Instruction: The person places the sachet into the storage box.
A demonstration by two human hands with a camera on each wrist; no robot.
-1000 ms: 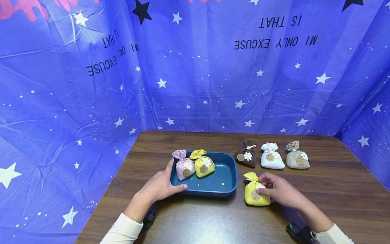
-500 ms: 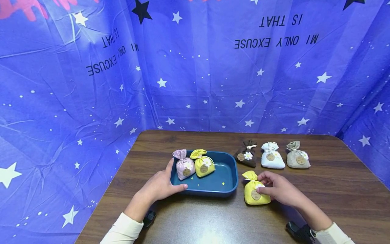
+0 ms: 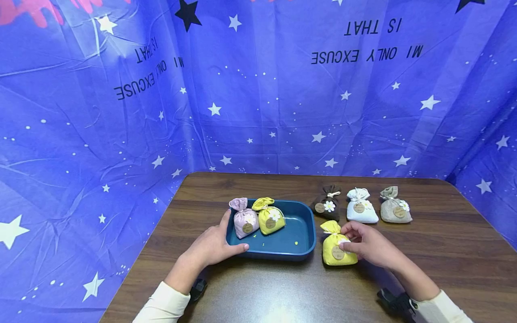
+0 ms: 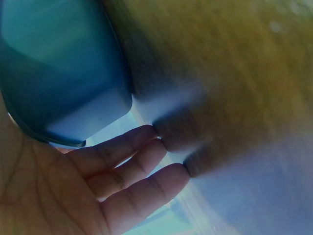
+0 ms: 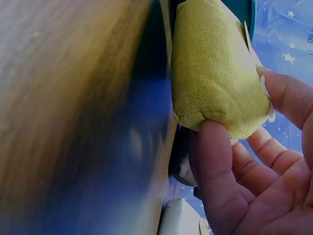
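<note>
Right of the blue tub (image 3: 278,255), yellow bag (image 3: 331,244) sits pinched in right hand (image 3: 369,244); can't tell if it's off the table (image 3: 242,291). Left hand (image 3: 212,244) rests at tub, fingers straight. Likely pickup step; next needs firm pinch, rim clearance.

The right hand (image 3: 369,244) has shifted its yellow pouch (image 3: 334,246) slightly upward in head view.

Reads "MI ONLY EXCUSE / IS THAT" twice, upside down, on blue cloth (image 3: 274,96). Can't decipher round tags (image 3: 338,253).
</note>
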